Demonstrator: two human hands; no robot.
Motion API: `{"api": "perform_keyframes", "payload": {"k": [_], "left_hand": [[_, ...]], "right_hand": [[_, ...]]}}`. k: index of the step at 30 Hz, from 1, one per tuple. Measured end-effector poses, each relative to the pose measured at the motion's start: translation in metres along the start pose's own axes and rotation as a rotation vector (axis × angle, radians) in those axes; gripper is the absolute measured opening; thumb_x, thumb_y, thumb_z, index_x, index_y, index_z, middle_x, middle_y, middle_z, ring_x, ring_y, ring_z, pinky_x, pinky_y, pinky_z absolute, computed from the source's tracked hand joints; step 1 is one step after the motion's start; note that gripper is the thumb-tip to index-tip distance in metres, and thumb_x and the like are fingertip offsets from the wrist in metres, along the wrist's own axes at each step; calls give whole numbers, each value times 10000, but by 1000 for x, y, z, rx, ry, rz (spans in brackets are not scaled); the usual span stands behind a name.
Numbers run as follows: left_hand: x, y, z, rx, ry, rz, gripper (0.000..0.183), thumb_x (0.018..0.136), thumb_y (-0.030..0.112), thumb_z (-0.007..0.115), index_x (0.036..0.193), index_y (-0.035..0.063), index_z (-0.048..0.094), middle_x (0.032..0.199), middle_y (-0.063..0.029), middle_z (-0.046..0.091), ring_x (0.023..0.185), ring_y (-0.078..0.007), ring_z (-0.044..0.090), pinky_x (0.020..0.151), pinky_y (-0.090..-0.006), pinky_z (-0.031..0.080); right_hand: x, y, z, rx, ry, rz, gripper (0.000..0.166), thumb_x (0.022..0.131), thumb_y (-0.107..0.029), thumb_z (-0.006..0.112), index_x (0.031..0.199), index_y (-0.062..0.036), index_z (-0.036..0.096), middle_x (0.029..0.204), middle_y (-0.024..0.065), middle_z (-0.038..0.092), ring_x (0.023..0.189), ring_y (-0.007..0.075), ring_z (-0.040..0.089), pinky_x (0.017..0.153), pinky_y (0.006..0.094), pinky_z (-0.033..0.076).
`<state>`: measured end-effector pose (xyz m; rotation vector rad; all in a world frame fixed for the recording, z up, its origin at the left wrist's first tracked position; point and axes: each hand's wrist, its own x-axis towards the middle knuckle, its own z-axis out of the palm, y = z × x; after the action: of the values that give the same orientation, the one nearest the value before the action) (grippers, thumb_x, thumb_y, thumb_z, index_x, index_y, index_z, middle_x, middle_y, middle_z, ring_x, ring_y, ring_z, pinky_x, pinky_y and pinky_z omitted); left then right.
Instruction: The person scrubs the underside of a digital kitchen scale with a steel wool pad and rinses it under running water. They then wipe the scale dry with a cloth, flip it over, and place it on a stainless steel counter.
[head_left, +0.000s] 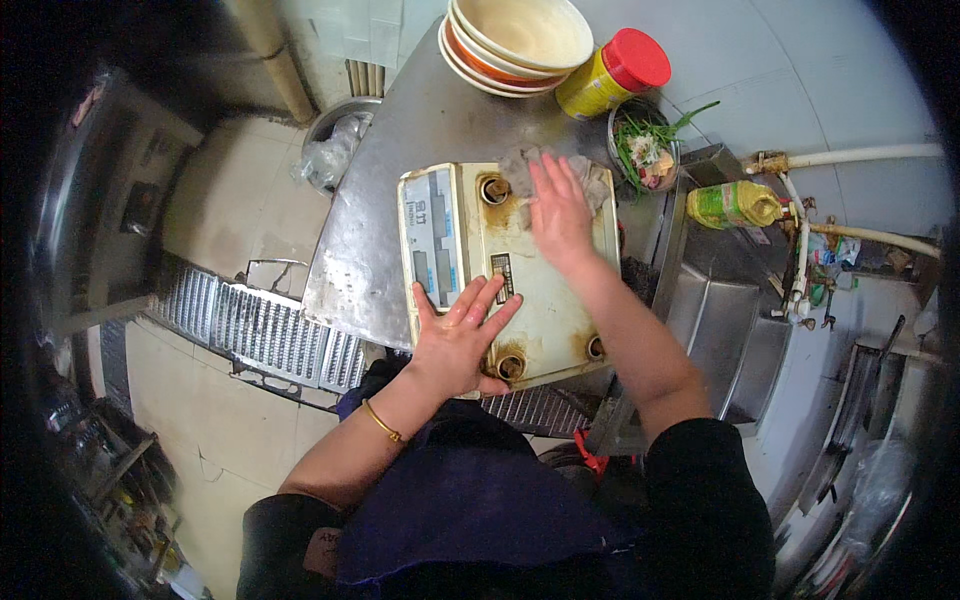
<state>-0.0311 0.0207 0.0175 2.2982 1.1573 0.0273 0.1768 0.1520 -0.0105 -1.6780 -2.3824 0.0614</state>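
Observation:
An electronic weighing scale (547, 322) with a cream, rust-stained body lies on a steel table, its weighing pan off and round rusty posts bare. Across its display panel (431, 232) and the near left part of the body rests my left hand (454, 337), fingers spread flat; the thumb is by the near edge. My right hand (559, 214) presses a crumpled grey cloth (596, 184) against the far right part of the scale's top. Part of the cloth is hidden beneath the palm and fingers.
The steel table (360, 255) holds stacked bowls (517, 45), a red-lidded yellow jar (615, 71) and a container of green scallions (645, 146). At right are a yellow oil bottle (731, 204), pipes (862, 155) and a steel sink (720, 315). A floor grate (262, 322) runs at left.

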Motion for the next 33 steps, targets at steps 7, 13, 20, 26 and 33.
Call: {"api": "perform_keyframes", "payload": {"k": [7, 13, 20, 26, 33], "left_hand": [[-1, -1, 18, -32, 188, 2, 1256, 422, 689, 768, 1436, 112, 302, 1484, -37, 272, 1395, -216, 224, 980, -775, 143], [-2, -1, 26, -3, 213, -27, 1231, 420, 736, 726, 1409, 113, 341, 1452, -55, 328, 1381, -228, 263, 996, -743, 163], [-4, 3, 18, 36, 284, 3, 1223, 446, 811, 630, 1407, 103, 364, 1439, -66, 360, 1360, -247, 317, 1022, -708, 159], [23, -22, -18, -67, 370, 53, 972, 623, 752, 623, 1339, 111, 472, 1282, -112, 497, 1231, -305, 426, 1084, -582, 151], [125, -110, -47, -368, 364, -294, 606, 789, 488, 674, 1202, 53, 585, 1069, -190, 649, 956, -353, 614, 895, -416, 443]], "right_hand": [[-51, -44, -19, 192, -64, -76, 402, 851, -145, 554, 1216, 24, 562, 1410, 168, 426, 1327, 355, 357, 1099, 425, 308], [-99, -16, -38, 178, -205, -350, 324, 786, -123, 614, 1105, -81, 652, 1364, 69, 495, 1291, 291, 412, 1077, 409, 345], [-136, 46, -63, 113, -175, -129, 318, 784, -58, 608, 1072, -162, 690, 1220, 47, 562, 1104, 264, 519, 943, 372, 454], [-173, 72, -94, 205, 23, 231, 297, 801, -29, 566, 1083, -63, 653, 1133, 139, 569, 978, 319, 580, 862, 389, 483], [-290, 27, -48, 1052, 358, 1206, 260, 897, -96, 519, 1125, 9, 587, 948, 32, 625, 836, 146, 577, 751, 303, 485]]}}
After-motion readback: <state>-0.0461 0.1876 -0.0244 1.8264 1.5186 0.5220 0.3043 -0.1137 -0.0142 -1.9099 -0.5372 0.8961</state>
